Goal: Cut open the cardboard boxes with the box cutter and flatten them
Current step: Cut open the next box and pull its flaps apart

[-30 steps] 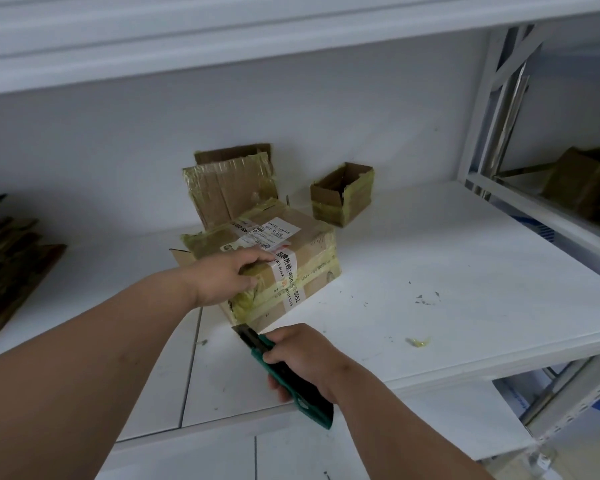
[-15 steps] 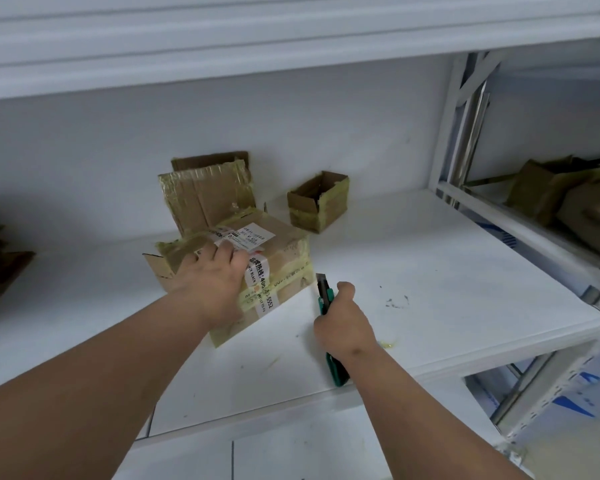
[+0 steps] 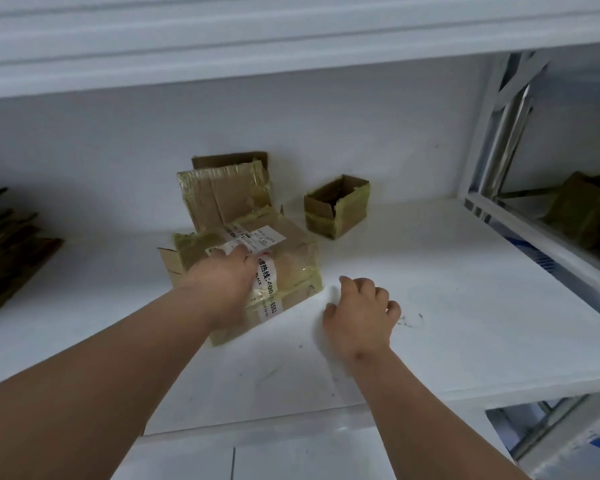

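My left hand (image 3: 227,285) presses flat on the taped box (image 3: 257,268) to steady it on the shelf (image 3: 465,306); right hand (image 3: 361,313) hovers beside it, fingers loosely curled, cutter unseen.

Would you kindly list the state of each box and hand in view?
taped box: sealed, lying on shelf
small box: open, upright
flattened box: leaning on wall
left hand: resting on taped box
right hand: loosely curled, no cutter visible
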{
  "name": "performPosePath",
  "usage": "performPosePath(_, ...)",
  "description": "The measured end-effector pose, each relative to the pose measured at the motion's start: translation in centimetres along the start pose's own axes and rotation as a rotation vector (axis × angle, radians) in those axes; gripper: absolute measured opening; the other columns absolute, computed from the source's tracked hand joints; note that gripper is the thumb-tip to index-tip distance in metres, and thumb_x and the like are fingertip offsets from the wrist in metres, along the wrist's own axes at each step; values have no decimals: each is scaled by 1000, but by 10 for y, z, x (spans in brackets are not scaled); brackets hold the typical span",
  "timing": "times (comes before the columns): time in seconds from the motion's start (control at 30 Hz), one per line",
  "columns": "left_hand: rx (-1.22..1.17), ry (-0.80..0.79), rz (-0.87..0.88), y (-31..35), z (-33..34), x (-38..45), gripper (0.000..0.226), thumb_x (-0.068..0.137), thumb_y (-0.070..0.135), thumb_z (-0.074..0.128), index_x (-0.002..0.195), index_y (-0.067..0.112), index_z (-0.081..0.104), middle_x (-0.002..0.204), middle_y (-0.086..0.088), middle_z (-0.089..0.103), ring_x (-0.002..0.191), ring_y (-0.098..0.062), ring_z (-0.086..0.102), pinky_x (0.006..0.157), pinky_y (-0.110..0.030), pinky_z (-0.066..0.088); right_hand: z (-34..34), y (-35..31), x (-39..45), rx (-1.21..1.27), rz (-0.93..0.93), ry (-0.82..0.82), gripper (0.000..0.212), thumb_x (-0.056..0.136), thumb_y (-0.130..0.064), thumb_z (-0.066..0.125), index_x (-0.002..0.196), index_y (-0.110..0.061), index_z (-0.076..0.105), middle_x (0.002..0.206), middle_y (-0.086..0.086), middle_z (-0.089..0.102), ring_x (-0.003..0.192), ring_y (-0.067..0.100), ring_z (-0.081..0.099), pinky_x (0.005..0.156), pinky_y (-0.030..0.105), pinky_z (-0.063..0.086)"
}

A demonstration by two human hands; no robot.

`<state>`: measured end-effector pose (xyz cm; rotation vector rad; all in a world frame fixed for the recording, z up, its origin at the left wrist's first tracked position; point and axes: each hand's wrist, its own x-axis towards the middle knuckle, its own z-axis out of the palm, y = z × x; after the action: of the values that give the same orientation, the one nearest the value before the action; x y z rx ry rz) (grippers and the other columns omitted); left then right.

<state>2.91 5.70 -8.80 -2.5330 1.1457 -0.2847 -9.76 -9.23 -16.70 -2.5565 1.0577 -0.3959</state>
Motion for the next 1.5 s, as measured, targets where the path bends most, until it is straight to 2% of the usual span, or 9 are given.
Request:
performPosePath(0.13, -7, -83, 8, -9, -12, -1, 81, 71, 55, 72, 136, 19, 40, 123, -3, 50, 101, -23, 57, 79, -30, 48, 1, -6, 5, 66, -43, -34, 51, 96, -30, 45, 146, -30, 37, 145, -2, 41, 132, 25, 35, 109, 42, 21)
performPosePath(0.3, -156, -171, 10, -21, -26, -7, 61, 72, 47, 73, 124, 24, 50, 97, 6, 51, 85, -16, 53, 70, -27, 47, 1, -8, 8, 161, -41, -91, 54, 96, -28, 47, 149, -30, 34, 150, -2, 38, 136, 22, 34, 112, 42, 21)
performPosePath(0.43, -401, -194, -46, -38, -27, -8, 65, 80, 29, 65, 139, 25, 39, 118, 3, 60, 103, -16, 58, 86, -34, 54, 3, -12, 10, 274, -53, -99, 55, 95, -30, 50, 148, -28, 35, 148, -3, 41, 135, 20, 37, 113, 45, 20)
performPosePath(0.63, -494, -266, -75, -52, -36, -8, 13, 87, 26, 60, 99, 21, 60, 91, -1, 60, 83, -15, 55, 65, -28, 43, 13, -25, 16, 425, -55, -90, 53, 89, -48, 57, 137, -31, 44, 133, -9, 54, 125, 17, 47, 106, 45, 26)
performPosePath(0.77, -562, -237, -101, -55, -34, -9, 21, 92, 30, 55, 97, 10, 60, 85, -3, 56, 77, -17, 51, 65, -31, 39, 15, -37, 21, 490, -8, -71, 52, 83, -62, 58, 123, -29, 48, 117, -11, 59, 112, 17, 56, 100, 43, 31)
performPosePath(0.87, -582, -230, -118, -58, -31, -10, 27, 95, 33, 51, 105, 10, 61, 98, -8, 62, 90, -22, 57, 73, -34, 46, 19, -47, 22, 488, 56, -45, 60, 78, -66, 61, 119, -25, 45, 114, -7, 57, 106, 21, 57, 101, 46, 35)
performPosePath(1.03, -614, -227, -117, -57, -29, -9, 22, 98, 33, 48, 95, 16, 60, 90, -2, 59, 80, -13, 51, 63, -27, 39, 24, -53, 24, 546, 189, -82, 46, 84, -39, 66, 118, -17, 44, 118, 2, 52, 112, 29, 52, 96, 48, 45)
performPosePath(1.17, -645, -228, -108, -58, -31, -9, 21, 99, 31, 48, 93, 15, 59, 88, -1, 57, 78, -12, 49, 63, -26, 38, 26, -54, 22, 619, 208, -107, 38, 79, -12, 51, 117, -12, 48, 115, 6, 52, 108, 29, 51, 93, 50, 48)
performPosePath(1.5, -721, -239, -101, -60, -31, -13, 18, 100, 32, 48, 83, 29, 51, 84, 7, 52, 76, -6, 46, 61, -24, 34, 26, -48, 24, 449, 151, -63, 18, 90, -24, 45, 104, -15, 50, 102, 3, 54, 94, 29, 56, 85, 44, 49)
